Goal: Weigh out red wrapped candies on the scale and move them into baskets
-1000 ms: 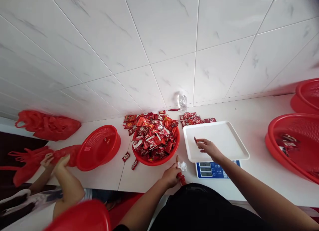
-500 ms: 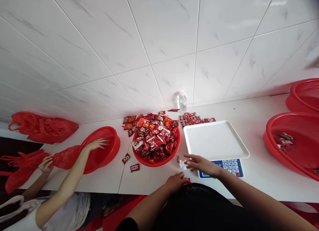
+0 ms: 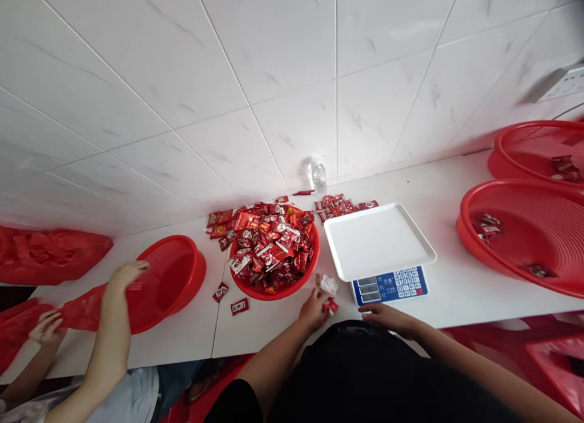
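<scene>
My left hand (image 3: 314, 310) is at the front of the table with its fingers closed on a small red packet (image 3: 331, 306). Right beyond those fingers lies a crumpled whitish piece of tissue or plastic (image 3: 329, 284), with a small brown item beside it. My right hand (image 3: 385, 318) hovers by the table's front edge, fingers stretched out and holding nothing. Just beyond it is the blue keypad of a scale (image 3: 391, 285), topped by a white tray (image 3: 380, 242). A red basket (image 3: 298, 281) heaped with red wrapped packets (image 3: 274, 246) stands left of the scale.
Two red baskets (image 3: 469, 228) with a few packets stand at right. Loose packets (image 3: 337, 206) and a clear bottle (image 3: 318, 178) are near the wall. At left, another person's hand (image 3: 125, 274) reaches over a red basket (image 3: 194, 277); their other hand grips a red bag (image 3: 82, 307).
My right hand has drawn back from the crumpled white piece toward the table edge. My left hand has moved forward beside that piece, with the red packet. The view has shifted right.
</scene>
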The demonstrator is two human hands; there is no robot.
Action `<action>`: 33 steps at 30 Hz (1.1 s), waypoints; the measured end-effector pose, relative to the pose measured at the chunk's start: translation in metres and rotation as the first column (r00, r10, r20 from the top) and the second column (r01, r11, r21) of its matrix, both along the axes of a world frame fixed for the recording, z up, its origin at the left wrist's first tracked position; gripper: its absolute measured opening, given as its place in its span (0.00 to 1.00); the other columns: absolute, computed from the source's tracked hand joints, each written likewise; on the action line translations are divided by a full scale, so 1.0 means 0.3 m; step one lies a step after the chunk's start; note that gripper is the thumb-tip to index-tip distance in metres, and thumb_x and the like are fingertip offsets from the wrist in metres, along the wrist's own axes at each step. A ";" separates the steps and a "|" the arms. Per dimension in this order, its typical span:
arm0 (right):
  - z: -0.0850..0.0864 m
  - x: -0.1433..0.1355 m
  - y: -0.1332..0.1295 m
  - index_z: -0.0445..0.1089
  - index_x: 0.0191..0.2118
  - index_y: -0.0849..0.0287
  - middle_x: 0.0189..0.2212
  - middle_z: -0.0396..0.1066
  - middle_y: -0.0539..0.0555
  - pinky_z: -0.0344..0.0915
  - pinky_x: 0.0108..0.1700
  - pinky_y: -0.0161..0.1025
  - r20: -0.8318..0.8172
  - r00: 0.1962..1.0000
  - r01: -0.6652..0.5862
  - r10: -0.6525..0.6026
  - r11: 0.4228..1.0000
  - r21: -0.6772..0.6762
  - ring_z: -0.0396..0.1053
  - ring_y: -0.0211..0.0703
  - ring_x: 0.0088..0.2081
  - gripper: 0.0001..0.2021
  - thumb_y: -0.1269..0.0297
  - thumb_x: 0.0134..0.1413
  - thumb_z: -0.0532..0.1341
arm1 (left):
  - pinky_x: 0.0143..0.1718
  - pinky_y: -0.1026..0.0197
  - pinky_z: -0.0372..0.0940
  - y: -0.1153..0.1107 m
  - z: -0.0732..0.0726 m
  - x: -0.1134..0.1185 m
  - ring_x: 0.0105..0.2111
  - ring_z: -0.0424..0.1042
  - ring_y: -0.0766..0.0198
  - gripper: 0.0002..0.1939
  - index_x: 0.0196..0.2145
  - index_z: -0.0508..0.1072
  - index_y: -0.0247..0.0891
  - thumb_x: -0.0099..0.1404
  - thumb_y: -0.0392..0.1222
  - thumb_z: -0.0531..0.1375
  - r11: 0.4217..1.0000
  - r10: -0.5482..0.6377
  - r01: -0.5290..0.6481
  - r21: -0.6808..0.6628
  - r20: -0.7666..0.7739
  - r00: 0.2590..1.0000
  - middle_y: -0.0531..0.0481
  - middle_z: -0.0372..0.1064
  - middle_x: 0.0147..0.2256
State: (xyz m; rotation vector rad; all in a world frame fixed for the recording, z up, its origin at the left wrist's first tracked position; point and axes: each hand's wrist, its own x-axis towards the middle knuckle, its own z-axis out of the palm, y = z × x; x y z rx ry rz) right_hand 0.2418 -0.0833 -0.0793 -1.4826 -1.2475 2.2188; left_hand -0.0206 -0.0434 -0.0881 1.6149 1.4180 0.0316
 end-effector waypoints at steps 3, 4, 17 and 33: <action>-0.048 -0.032 -0.013 0.68 0.51 0.58 0.53 0.65 0.57 0.53 0.58 0.46 -0.024 0.997 0.068 -0.070 0.994 -0.083 0.62 0.52 0.54 0.28 0.48 0.45 0.63 | 0.50 0.61 0.58 0.016 -0.027 -0.012 0.42 0.64 0.62 0.20 0.46 0.71 0.43 0.54 0.36 0.59 0.979 0.186 -0.190 0.070 0.067 0.980 0.48 0.61 0.43; -0.062 -0.046 -0.018 0.68 0.51 0.58 0.54 0.65 0.58 0.52 0.58 0.46 -0.036 0.995 0.085 -0.089 0.990 -0.110 0.62 0.52 0.54 0.29 0.48 0.44 0.64 | 0.50 0.60 0.58 0.018 -0.036 -0.014 0.41 0.65 0.62 0.20 0.45 0.71 0.42 0.53 0.36 0.60 0.961 0.263 -0.269 0.061 0.097 0.960 0.48 0.62 0.41; 0.013 -0.244 -0.003 0.54 0.59 0.49 0.51 0.66 0.56 0.61 0.50 0.45 -0.389 0.841 0.235 -0.376 0.902 -0.362 0.67 0.47 0.49 0.32 0.47 0.50 0.61 | 0.28 0.63 0.65 -0.012 0.098 0.011 0.29 0.68 0.66 0.26 0.46 0.65 0.40 0.52 0.51 0.64 0.749 0.550 -0.267 -0.606 0.344 0.761 0.48 0.68 0.35; 0.148 -0.250 -0.025 0.61 0.53 0.51 0.44 0.71 0.53 0.61 0.51 0.46 -0.397 0.681 0.566 -0.615 0.786 -0.248 0.70 0.44 0.44 0.23 0.47 0.54 0.57 | 0.39 0.56 0.68 0.072 0.277 0.091 0.42 0.70 0.57 0.20 0.45 0.68 0.40 0.54 0.43 0.63 0.905 0.262 -0.012 -0.426 0.533 0.805 0.45 0.68 0.45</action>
